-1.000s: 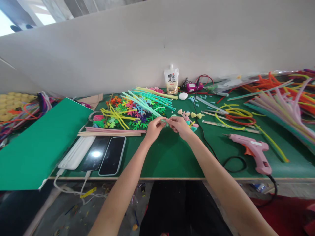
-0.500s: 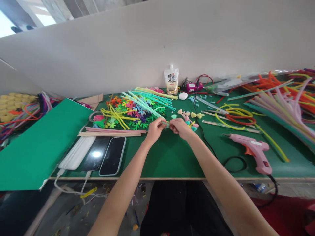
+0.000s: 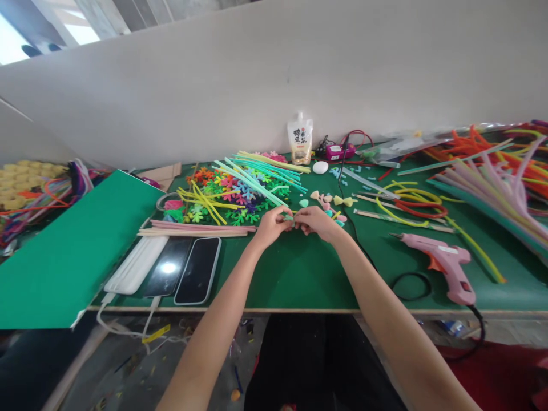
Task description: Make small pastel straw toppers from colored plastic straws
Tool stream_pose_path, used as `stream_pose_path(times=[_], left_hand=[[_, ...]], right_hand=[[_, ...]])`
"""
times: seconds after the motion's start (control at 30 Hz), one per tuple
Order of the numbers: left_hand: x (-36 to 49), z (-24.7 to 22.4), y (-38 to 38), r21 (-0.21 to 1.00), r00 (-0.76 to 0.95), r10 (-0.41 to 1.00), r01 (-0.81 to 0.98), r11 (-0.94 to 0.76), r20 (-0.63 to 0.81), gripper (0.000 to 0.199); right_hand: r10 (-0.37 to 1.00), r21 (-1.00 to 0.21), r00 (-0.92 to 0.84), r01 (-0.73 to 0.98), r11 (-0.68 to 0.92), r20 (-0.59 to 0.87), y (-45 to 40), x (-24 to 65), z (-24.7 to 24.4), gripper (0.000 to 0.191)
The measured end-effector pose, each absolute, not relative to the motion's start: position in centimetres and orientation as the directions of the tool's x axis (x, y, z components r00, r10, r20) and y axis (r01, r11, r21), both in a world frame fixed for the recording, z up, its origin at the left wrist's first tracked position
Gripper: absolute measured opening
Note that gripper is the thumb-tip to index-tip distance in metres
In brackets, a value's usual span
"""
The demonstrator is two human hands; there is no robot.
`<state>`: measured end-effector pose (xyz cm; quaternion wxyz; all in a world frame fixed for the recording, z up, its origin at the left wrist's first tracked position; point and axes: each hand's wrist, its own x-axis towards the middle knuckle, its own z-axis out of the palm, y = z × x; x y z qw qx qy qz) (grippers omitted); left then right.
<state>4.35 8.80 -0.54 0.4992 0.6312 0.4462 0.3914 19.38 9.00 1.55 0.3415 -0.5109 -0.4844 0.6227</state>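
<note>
At the near left of the green tabletop (image 3: 299,279) lie a dark-screened phone in a pale case (image 3: 198,271), a glossy black slab-shaped device (image 3: 166,267) and a white oblong block (image 3: 136,265), side by side. Toward the right rests a pink plastic glue gun (image 3: 449,262), its nozzle pointing left. Between these, over the table's middle, the left hand (image 3: 273,226) pinches a small mint-green fuzzy piece (image 3: 289,218) between thumb and fingers; the right hand (image 3: 317,224), fingers drawn in narrow, pinches it from the other side, and the fingertips partly hide its shape. Pink and peach fuzzy sticks (image 3: 197,229) lie left of the left hand. Just beyond the right hand is a scatter of small pastel pieces (image 3: 326,205). Farther back, pale mint fuzzy strips (image 3: 257,184) lie across a heap of many-coloured snowflake-shaped pieces (image 3: 240,216). Behind them all, a white oval object (image 3: 320,167) lies near an upright spouted pouch with dark lettering (image 3: 300,140), before the pale grey wall (image 3: 274,74)
</note>
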Motion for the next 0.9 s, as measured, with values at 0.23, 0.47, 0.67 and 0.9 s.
stream_pose_path(times=[0.23, 0.47, 0.67, 0.9], left_hand=[[4.1, -0.4, 8.7, 0.984, 0.332, 0.943, 0.16, -0.078, 0.021, 0.017], [4.1, -1.0, 9.4, 0.993, 0.18, 0.981, 0.082, -0.083, 0.068, 0.021], [4.3, -1.0, 9.4, 0.994, 0.145, 0.985, 0.051, -0.099, 0.09, 0.032], [4.5, -1.0, 9.4, 0.992, 0.112, 0.987, 0.039, -0.119, 0.114, 0.037]], right_hand=[[0.911, -0.959, -0.301, 0.111, -0.259, -0.281, 8.9, 19.6, 1.6, 0.017], [0.95, -0.979, -0.235, 0.073, -0.193, -0.205, 9.2, 18.9, 0.7, 0.013], [0.98, -0.995, -0.183, 0.076, -0.064, -0.077, 9.2, 18.2, 0.1, 0.013], [0.981, -0.99, -0.19, 0.144, 0.0, -0.028, 8.9, 17.9, 0.1, 0.016]])
